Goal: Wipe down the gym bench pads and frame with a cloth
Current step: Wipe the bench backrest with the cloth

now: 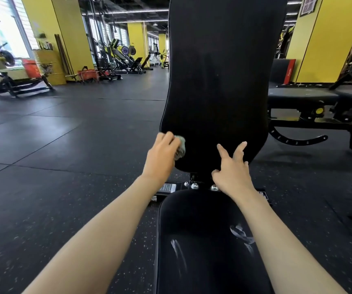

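— Where's the cloth (181,146)?
— The left hand (162,154) has it bunched in its grip, at seven o'clock on the upright back pad (219,71).
— The right hand (232,168)?
— Grip open, holding nothing, fingers spread on the pad at five o'clock.

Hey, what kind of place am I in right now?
A gym, most likely a commercial one: you face an adjustable bench's upright back pad, weight machines line the rubber floor, and a second bench stands to the right.
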Tool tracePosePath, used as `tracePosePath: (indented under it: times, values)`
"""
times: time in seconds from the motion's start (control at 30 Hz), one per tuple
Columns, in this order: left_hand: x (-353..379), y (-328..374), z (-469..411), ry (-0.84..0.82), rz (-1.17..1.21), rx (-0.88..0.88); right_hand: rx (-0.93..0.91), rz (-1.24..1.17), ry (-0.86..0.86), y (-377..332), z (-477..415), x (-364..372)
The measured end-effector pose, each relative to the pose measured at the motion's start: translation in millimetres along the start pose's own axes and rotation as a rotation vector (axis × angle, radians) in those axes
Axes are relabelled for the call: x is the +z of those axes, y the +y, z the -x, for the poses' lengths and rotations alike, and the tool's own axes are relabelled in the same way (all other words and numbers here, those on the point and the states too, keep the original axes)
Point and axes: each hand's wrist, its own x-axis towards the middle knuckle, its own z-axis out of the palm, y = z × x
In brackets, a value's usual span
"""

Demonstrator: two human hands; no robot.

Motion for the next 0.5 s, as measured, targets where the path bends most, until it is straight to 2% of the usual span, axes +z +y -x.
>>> tracePosePath:
  times: [0.07, 0.1, 0.13, 0.23, 0.3, 0.4, 0.5]
  values:
    - [-5, -5, 10, -0.054, -0.042, 0.095, 0.012, -0.034, -0.008, 1, 1, -2]
    - [-9, -8, 8, -0.023, -0.036, 0.105, 0.017, -0.054, -0.009, 2, 2, -4]
    - [-13, -8, 4, 0.039, -0.007, 0.065, 0.02, -0.072, -0.008, 2, 3, -6]
    - [-23, -4, -23, 0.289, 0.114, -0.216, 0.034, -0.108, -0.022, 2, 6, -13]
    - [-21, -1, -33, 0.334, 0.153, -0.326, 0.027, -0.105, -0.037, 4, 7, -16]
    - [-3, 7, -18, 0.277, 0.128, -0.263, 0.007, -0.095, -0.066, 10, 8, -17]
    - [14, 12, 11, 0.075, 0.062, -0.095, -0.015, -0.112, -0.078, 17, 6, -14]
